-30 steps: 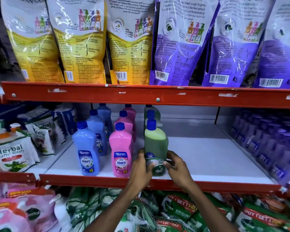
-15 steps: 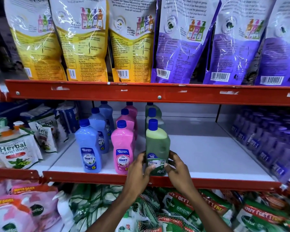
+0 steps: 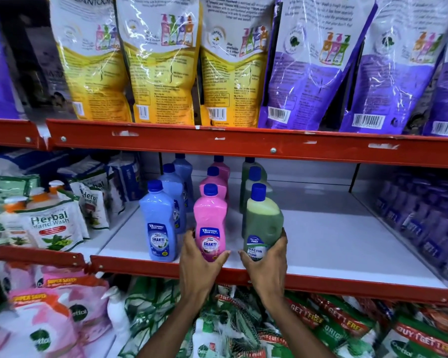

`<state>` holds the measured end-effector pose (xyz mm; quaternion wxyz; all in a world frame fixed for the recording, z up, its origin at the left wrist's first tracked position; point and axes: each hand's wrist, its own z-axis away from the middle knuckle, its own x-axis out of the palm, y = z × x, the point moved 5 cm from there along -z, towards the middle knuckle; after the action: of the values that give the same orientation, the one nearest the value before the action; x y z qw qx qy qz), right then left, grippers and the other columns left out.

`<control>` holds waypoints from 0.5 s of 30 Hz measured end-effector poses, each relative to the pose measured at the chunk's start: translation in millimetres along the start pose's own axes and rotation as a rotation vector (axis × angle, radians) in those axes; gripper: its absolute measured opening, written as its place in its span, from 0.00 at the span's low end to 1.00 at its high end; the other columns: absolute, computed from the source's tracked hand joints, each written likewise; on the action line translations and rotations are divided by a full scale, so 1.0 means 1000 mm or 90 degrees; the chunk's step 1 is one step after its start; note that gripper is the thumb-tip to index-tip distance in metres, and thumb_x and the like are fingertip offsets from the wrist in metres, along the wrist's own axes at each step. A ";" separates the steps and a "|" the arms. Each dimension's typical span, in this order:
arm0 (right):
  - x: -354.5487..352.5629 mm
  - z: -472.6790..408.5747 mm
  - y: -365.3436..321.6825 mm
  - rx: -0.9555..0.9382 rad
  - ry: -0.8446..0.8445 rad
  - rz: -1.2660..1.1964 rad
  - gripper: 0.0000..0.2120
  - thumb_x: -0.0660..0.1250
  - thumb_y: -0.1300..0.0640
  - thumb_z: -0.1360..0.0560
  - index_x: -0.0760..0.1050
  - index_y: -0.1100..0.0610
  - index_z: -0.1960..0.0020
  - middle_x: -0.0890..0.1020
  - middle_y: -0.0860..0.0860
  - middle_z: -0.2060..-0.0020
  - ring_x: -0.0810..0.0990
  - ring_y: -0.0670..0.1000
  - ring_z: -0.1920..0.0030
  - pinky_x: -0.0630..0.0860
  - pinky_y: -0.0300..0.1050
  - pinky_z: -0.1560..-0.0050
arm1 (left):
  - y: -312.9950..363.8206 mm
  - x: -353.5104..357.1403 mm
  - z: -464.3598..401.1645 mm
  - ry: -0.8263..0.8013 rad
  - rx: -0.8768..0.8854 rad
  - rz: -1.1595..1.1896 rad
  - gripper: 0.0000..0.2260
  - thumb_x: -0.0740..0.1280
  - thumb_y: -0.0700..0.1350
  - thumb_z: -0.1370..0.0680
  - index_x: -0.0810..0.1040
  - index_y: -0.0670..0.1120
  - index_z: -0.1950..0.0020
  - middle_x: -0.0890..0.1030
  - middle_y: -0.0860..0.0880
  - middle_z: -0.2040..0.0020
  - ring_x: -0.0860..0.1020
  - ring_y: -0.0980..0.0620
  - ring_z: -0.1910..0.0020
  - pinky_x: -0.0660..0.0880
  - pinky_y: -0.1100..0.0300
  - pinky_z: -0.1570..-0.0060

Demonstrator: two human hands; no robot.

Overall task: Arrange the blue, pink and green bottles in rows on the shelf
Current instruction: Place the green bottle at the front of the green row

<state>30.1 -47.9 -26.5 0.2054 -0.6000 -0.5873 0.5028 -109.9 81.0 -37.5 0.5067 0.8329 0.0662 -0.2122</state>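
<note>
Three rows of bottles stand on the white shelf (image 3: 334, 249): blue on the left, pink in the middle, green on the right, each three deep. The front blue bottle (image 3: 159, 223) stands free. My left hand (image 3: 199, 262) wraps the base of the front pink bottle (image 3: 210, 215). My right hand (image 3: 268, 264) grips the lower part of the front green bottle (image 3: 263, 220), which leans slightly to the right. Both front bottles are near the shelf's red front edge.
Herbal hand wash pouches (image 3: 49, 226) fill the shelf section to the left. Purple bottles (image 3: 424, 223) crowd the right section. Yellow and purple refill pouches (image 3: 233, 60) stand on the shelf above. Packaged goods (image 3: 230, 332) lie on the shelf below.
My left hand has moved off the green bottle onto the front pink bottle. My right hand keeps the green bottle, now tilted slightly. The camera has come closer.
</note>
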 end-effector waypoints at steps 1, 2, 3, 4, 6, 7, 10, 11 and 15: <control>0.000 0.000 0.002 -0.001 0.003 0.002 0.50 0.82 0.51 0.41 0.56 0.54 0.28 0.76 0.54 0.40 0.80 0.55 0.45 0.82 0.49 0.50 | 0.000 0.001 -0.001 0.004 0.003 -0.009 0.40 0.80 0.60 0.39 0.65 0.45 0.36 0.79 0.44 0.44 0.81 0.44 0.48 0.82 0.48 0.52; 0.000 0.000 0.003 0.000 0.003 0.007 0.49 0.82 0.51 0.41 0.56 0.54 0.29 0.76 0.54 0.41 0.81 0.55 0.46 0.83 0.49 0.51 | -0.001 0.001 -0.003 0.005 0.005 -0.014 0.38 0.80 0.59 0.39 0.66 0.46 0.37 0.79 0.44 0.45 0.81 0.44 0.50 0.82 0.48 0.54; 0.001 -0.001 0.004 -0.003 0.005 0.013 0.49 0.82 0.51 0.41 0.56 0.53 0.30 0.77 0.53 0.42 0.81 0.54 0.48 0.83 0.49 0.52 | -0.002 0.002 -0.003 0.007 0.008 -0.015 0.38 0.80 0.58 0.39 0.67 0.46 0.38 0.80 0.44 0.46 0.82 0.44 0.51 0.82 0.48 0.54; 0.001 -0.001 0.004 -0.003 0.006 0.020 0.48 0.82 0.51 0.42 0.57 0.53 0.30 0.77 0.53 0.43 0.82 0.54 0.49 0.83 0.49 0.54 | -0.003 0.002 -0.004 0.006 0.008 -0.012 0.37 0.80 0.58 0.39 0.67 0.46 0.38 0.80 0.44 0.46 0.82 0.44 0.51 0.82 0.48 0.54; 0.002 -0.001 0.005 -0.002 0.005 0.025 0.48 0.81 0.52 0.42 0.57 0.54 0.31 0.78 0.53 0.44 0.82 0.53 0.52 0.82 0.46 0.56 | -0.004 0.003 -0.004 0.002 0.007 -0.005 0.38 0.80 0.58 0.39 0.67 0.47 0.37 0.80 0.45 0.46 0.82 0.46 0.51 0.83 0.48 0.54; 0.003 -0.001 0.005 -0.002 0.003 0.025 0.48 0.81 0.52 0.42 0.58 0.54 0.31 0.78 0.53 0.44 0.82 0.53 0.53 0.82 0.45 0.57 | -0.004 0.002 -0.003 0.005 0.009 -0.004 0.37 0.80 0.58 0.39 0.67 0.47 0.37 0.80 0.45 0.46 0.81 0.46 0.52 0.83 0.49 0.54; 0.003 -0.002 0.006 -0.006 -0.001 0.018 0.50 0.81 0.52 0.42 0.57 0.54 0.29 0.78 0.54 0.43 0.82 0.53 0.52 0.83 0.47 0.55 | -0.004 0.001 -0.003 0.011 0.012 0.001 0.36 0.79 0.57 0.39 0.68 0.47 0.38 0.80 0.46 0.47 0.81 0.47 0.53 0.83 0.51 0.55; 0.003 -0.002 0.006 -0.008 -0.003 0.015 0.51 0.81 0.52 0.42 0.55 0.54 0.28 0.77 0.55 0.41 0.82 0.54 0.49 0.83 0.49 0.53 | -0.005 0.002 -0.003 0.009 0.011 0.001 0.36 0.79 0.57 0.39 0.68 0.47 0.38 0.80 0.46 0.48 0.82 0.48 0.53 0.83 0.52 0.55; 0.001 0.006 0.002 -0.002 0.009 -0.008 0.58 0.82 0.51 0.40 0.47 0.52 0.23 0.65 0.58 0.28 0.72 0.58 0.32 0.77 0.55 0.37 | -0.007 -0.004 -0.004 -0.021 0.017 0.020 0.39 0.80 0.60 0.39 0.68 0.47 0.35 0.81 0.47 0.43 0.82 0.49 0.46 0.81 0.57 0.49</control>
<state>25.9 -49.2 -30.8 0.2121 -0.6001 -0.5905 0.4961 -114.5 88.7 -39.8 0.5003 0.8367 0.0415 -0.2190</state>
